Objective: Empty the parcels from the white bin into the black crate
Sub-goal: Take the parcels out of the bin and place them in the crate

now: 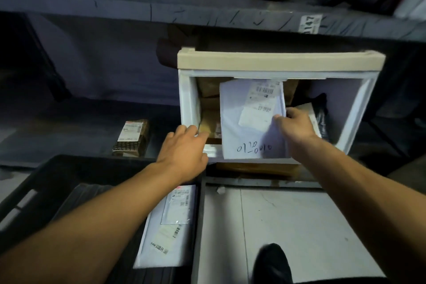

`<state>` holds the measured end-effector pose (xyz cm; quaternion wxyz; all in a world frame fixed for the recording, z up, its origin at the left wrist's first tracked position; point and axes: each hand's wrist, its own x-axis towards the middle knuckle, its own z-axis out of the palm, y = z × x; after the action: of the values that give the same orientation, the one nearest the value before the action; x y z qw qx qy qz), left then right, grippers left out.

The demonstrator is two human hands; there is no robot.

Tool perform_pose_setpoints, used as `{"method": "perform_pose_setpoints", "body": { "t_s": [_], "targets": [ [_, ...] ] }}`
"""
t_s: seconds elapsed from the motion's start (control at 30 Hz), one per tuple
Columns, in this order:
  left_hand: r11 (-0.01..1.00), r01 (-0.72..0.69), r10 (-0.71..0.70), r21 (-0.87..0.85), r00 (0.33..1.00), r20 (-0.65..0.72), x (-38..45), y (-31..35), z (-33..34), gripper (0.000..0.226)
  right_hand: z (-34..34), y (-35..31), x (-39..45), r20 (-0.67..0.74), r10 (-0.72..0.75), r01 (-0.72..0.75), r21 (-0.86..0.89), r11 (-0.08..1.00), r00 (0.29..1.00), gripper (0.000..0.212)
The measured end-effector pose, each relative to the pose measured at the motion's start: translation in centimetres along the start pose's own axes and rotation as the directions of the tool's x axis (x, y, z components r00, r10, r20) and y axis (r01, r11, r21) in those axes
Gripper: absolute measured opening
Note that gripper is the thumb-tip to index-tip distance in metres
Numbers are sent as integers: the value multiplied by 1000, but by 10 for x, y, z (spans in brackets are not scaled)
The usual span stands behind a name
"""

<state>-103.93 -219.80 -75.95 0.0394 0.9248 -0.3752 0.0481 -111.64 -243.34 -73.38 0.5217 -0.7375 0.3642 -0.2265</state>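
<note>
The right hand (296, 125) pinches the right edge of a white parcel (251, 120) that stands tilted in the white bin (185, 97) — its label faces the camera, with handwriting near the bottom. The left hand (184, 151) rests with relaxed fingers on the bin's near left corner. Brown boxes (208, 108) lie behind the parcel. In the black crate (46, 170), near left, lies another white parcel (168, 226). A small brown package (131, 137) sits on the shelf (76, 131) — left of the bin.

left arm reached forward, bare | left grip (184, 145) palm down, fingers straight and loosely spread | right arm reached forward, bare | right grip (294, 125) fingers curled, thumb pinching | shoe (273, 263) at bottom edge
</note>
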Motion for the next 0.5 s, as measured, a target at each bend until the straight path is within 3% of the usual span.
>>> {"method": "perform_pose_setpoints", "body": {
  "t_s": [0.2, 0.33, 0.5],
  "targets": [
    [984, -4, 2, -177, 1000, -15, -17, 28, -16, 49, -61, 15, -45, 134, 124, -130, 33, 991, 983, 16],
    [891, 59, -77, -450, 997, -20, -27, 42, -25, 43, -70, 22, -60, 195, 149, -155, 15, 988, 969, 13],
    [793, 158, -97, -588, 986, 134, -35, 43, -26, 49, -44, 10, -83, 387, 142, -163, 21, 986, 911, 15]
  ]
}}
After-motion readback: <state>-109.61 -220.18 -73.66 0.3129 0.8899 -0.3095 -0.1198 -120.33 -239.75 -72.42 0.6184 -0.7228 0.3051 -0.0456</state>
